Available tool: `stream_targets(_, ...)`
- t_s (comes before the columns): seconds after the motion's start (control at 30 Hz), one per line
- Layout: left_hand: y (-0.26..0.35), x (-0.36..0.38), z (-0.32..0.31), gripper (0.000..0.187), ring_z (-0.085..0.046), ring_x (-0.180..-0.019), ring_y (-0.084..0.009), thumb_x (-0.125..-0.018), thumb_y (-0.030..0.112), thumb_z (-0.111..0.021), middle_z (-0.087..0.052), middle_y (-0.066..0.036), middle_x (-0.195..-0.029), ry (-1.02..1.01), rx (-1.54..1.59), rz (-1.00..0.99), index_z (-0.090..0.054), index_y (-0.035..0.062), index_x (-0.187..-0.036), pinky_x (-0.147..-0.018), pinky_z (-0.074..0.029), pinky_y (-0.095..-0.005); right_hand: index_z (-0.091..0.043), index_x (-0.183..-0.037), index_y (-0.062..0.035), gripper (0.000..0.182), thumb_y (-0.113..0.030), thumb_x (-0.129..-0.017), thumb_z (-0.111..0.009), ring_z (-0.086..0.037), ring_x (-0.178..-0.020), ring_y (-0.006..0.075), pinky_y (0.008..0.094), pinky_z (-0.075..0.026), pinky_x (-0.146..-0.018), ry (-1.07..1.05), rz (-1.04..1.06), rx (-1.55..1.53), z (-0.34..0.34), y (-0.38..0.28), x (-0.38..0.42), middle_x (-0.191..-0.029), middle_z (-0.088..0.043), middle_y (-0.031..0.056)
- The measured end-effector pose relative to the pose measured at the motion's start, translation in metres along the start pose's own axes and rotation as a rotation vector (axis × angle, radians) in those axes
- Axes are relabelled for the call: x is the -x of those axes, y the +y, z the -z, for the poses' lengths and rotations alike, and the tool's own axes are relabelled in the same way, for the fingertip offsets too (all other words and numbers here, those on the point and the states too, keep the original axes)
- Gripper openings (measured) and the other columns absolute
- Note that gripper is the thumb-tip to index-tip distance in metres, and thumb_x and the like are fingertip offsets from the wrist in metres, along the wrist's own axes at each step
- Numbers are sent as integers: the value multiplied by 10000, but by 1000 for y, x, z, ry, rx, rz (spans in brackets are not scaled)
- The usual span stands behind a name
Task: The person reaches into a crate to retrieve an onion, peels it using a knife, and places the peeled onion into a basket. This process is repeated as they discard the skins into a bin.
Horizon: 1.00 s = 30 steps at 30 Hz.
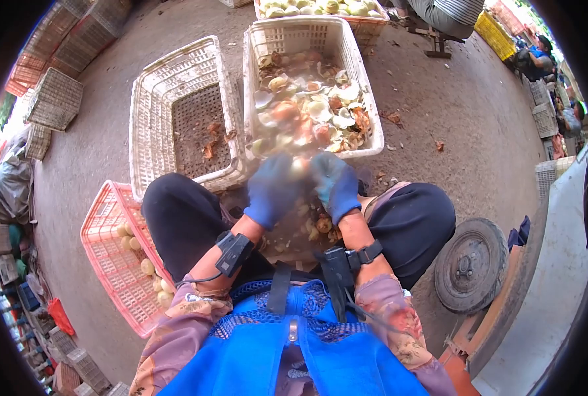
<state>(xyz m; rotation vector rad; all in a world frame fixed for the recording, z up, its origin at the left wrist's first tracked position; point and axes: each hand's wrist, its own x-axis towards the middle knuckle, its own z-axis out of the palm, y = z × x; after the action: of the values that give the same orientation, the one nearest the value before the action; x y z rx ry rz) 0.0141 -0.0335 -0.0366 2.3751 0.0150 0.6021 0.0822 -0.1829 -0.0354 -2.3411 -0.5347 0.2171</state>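
Both my hands wear blue gloves and meet just above my knees. My left hand [271,190] and my right hand [334,184] close together around a small pale round fruit [300,169], blurred by motion. Right beyond them stands a white plastic crate [361,78] full of peels and husk scraps. More scraps [320,226] lie on the ground between my legs.
A white crate [150,115] with a few scraps stands to the left. A pink crate [102,254] with several pale peeled fruits sits by my left thigh. A small wheel [471,264] lies at right. Another crate of fruit [372,24] and a seated person [446,13] are beyond.
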Motion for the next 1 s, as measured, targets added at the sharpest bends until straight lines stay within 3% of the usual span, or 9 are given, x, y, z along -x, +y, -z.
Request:
stream_targets(0.07, -4, 0, -1, 440, -631, -940, -426, -745, 149, -733, -630, -215, -1120, 19, -65, -59, -582, 42, -1144, -765, -534, -459, -671, -1113, 0, 248, -161, -925, -669, -639, -807, 139, 293, -525, -758, 115, 10, -668, -7, 5, 3, -958, -720, 103)
stream_targets(0.2, -9, 1, -1, 417, -621, -989, -426, -736, 62, -650, -609, -236, -1177, -18, -248, -232, -583, 13, -1145, -778, -541, -468, -664, -1128, 28, 276, -170, -935, -672, -630, -873, 106, 273, -514, -782, 103, -26, -724, -15, 8, 8, -1031, -730, 90)
stream_targets(0.3, -13, 5, -2, 405, -630, -977, -414, -748, 53, -630, -608, -246, -1174, -42, -320, -295, -583, -3, -1146, -771, -542, -467, -673, -1063, 2, 235, -189, -927, -665, -661, -855, 175, 303, -522, -769, 23, 72, -355, 0, 0, 5, -1013, -722, 136)
stream_targets(0.37, -15, 7, -3, 407, -631, -972, -411, -747, 55, -631, -607, -249, -1176, -47, -351, -318, -583, -4, -1147, -767, -541, -468, -657, -963, -11, 206, -212, -918, -644, -658, -790, 289, 355, -522, -732, 12, 160, 253, 5, -14, 5, -907, -690, 181)
stream_targets(0.47, -10, 6, -1, 413, -631, -972, -414, -747, 59, -636, -606, -250, -1182, -60, -313, -296, -583, -1, -1152, -772, -541, -472, -629, -903, -19, 219, -237, -902, -631, -617, -765, 391, 411, -511, -700, 124, 223, 64, -9, 3, 2, -852, -638, 229)
stream_targets(0.6, -8, 3, 0, 445, -627, -1003, -426, -739, 51, -649, -603, -246, -1197, 40, -209, -277, -575, 10, -1176, -821, -540, -474, -647, -918, -29, 185, -214, -923, -640, -637, -705, 277, 357, -503, -669, 105, 96, 15, 2, 11, 2, -809, -677, 143)
stream_targets(0.67, -9, 3, 2, 460, -624, -1017, -431, -734, 45, -650, -602, -247, -1199, 38, -197, -265, -570, 13, -1186, -839, -539, -474, -660, -913, -44, 150, -189, -945, -644, -592, -697, 123, 285, -482, -643, 37, -99, -700, -2, 18, 2, -794, -666, 14)
stream_targets(0.93, -8, 9, -3, 480, -621, -1096, -370, -759, 35, -682, -602, -215, -1218, -6, -168, -257, -556, -3, -1221, -915, -526, -438, -603, -825, -34, 148, -168, -877, -636, -515, -633, 197, 347, -455, -629, 142, -53, -659, -7, 7, 3, -723, -611, 115)
stream_targets(1.0, -6, 11, -3, 520, -612, -1113, -254, -772, 47, -744, -610, -141, -1213, 49, 341, 30, -549, -18, -1249, -962, -505, -375, -603, -828, -30, 157, -177, -873, -636, -502, -631, 195, 354, -452, -628, 183, -87, -527, -2, 10, 1, -722, -609, 125)
